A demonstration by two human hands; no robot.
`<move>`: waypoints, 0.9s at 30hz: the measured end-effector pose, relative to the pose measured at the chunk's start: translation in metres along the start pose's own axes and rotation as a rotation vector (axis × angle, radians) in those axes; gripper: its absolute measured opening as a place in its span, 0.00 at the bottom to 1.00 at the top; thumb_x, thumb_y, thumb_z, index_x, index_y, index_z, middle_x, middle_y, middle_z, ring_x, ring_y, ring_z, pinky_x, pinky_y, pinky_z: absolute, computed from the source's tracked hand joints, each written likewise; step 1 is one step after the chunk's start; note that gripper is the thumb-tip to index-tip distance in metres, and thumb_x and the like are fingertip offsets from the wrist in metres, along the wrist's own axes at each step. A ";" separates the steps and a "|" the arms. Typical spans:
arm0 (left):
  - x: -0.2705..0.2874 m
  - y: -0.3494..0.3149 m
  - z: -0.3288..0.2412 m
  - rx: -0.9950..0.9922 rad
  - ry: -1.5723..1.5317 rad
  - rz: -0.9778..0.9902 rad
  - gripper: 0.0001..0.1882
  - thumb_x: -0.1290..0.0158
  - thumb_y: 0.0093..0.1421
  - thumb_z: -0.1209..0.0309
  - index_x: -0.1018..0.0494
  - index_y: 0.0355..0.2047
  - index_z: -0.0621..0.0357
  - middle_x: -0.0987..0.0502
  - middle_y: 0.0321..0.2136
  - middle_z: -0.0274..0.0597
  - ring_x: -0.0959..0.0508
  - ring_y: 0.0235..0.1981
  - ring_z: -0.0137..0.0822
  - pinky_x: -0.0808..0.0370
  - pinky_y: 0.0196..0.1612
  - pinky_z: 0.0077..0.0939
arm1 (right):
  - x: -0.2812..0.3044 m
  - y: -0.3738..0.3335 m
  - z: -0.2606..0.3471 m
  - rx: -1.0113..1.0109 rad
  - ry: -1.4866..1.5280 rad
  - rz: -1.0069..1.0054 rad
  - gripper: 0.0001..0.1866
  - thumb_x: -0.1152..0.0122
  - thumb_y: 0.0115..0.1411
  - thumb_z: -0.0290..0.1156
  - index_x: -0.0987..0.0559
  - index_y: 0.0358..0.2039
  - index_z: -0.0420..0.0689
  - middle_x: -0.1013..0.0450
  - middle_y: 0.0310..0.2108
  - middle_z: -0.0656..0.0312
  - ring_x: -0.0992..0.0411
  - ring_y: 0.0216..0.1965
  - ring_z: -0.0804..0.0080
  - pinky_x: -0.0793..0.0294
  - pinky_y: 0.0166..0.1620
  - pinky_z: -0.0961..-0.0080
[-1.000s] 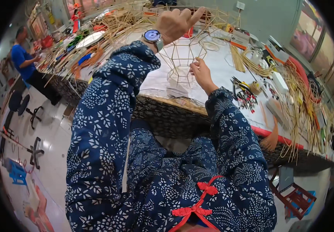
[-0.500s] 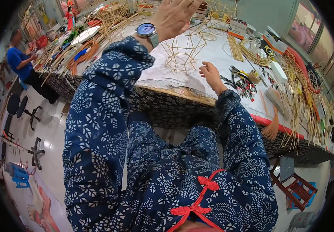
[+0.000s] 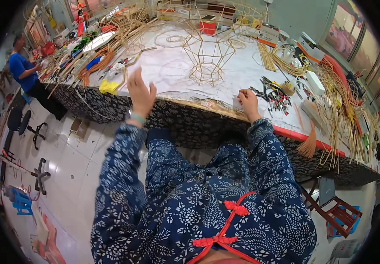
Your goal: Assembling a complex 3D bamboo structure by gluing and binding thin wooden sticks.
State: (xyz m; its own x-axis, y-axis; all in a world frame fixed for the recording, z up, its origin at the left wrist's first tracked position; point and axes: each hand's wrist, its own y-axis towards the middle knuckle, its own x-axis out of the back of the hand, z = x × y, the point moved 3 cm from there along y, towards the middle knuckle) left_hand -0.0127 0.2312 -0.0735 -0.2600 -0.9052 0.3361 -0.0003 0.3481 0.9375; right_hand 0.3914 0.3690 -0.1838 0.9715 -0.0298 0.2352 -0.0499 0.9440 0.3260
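A frame of thin bamboo strips point(image 3: 213, 56), built of many-sided open cells with a narrow base, stands upright on the white-covered table point(image 3: 165, 72). My left hand point(image 3: 140, 94) hovers at the table's front edge, left of the frame; its fingers are raised, the thumb is apart, and it holds nothing. Resting by the front edge, right of the frame, my right hand point(image 3: 249, 104) has its fingers curled in; whatever may be inside them is hidden. Just right of it lies a pile of pliers and small tools point(image 3: 278, 97). Neither hand touches the frame.
A yellow cloth point(image 3: 108, 86) lies left of my left hand. Coiled strips point(image 3: 289, 61) and bundled bamboo point(image 3: 337, 103) crowd the right side. A red container point(image 3: 207, 28) stands behind the frame. A person in blue point(image 3: 23, 70) stands at the far left.
My left hand has come down and back from above the frame to the table's front edge, uncovering the frame's upper part. My right hand has drawn slightly nearer, its fingers more curled.
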 end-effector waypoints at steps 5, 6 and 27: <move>-0.016 -0.106 -0.022 0.156 -0.039 0.256 0.37 0.45 0.56 0.73 0.45 0.64 0.66 0.39 0.59 0.60 0.39 0.60 0.57 0.41 0.63 0.48 | 0.001 -0.003 -0.007 -0.025 -0.004 -0.011 0.09 0.45 0.65 0.28 0.24 0.43 0.37 0.23 0.29 0.62 0.28 0.26 0.81 0.29 0.29 0.82; -0.017 -0.112 -0.027 0.145 -0.054 0.256 0.37 0.45 0.55 0.73 0.45 0.64 0.66 0.38 0.58 0.59 0.38 0.59 0.56 0.41 0.63 0.48 | 0.001 -0.003 -0.009 -0.027 -0.001 -0.011 0.09 0.45 0.65 0.28 0.24 0.42 0.37 0.23 0.29 0.62 0.29 0.26 0.81 0.29 0.29 0.82; -0.011 0.153 -0.136 -0.402 -0.242 -0.144 0.30 0.46 0.56 0.77 0.39 0.60 0.59 0.36 0.58 0.49 0.40 0.63 0.53 0.43 0.65 0.48 | 0.004 -0.006 -0.008 0.021 -0.031 -0.020 0.07 0.45 0.65 0.27 0.23 0.41 0.38 0.24 0.28 0.63 0.30 0.25 0.82 0.30 0.28 0.83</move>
State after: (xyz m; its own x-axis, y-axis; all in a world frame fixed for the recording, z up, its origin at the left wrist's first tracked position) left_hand 0.1216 0.2613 0.0786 -0.5015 -0.8383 0.2139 0.3072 0.0586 0.9498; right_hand 0.3975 0.3659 -0.1916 0.9647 -0.0587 0.2568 -0.0362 0.9360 0.3501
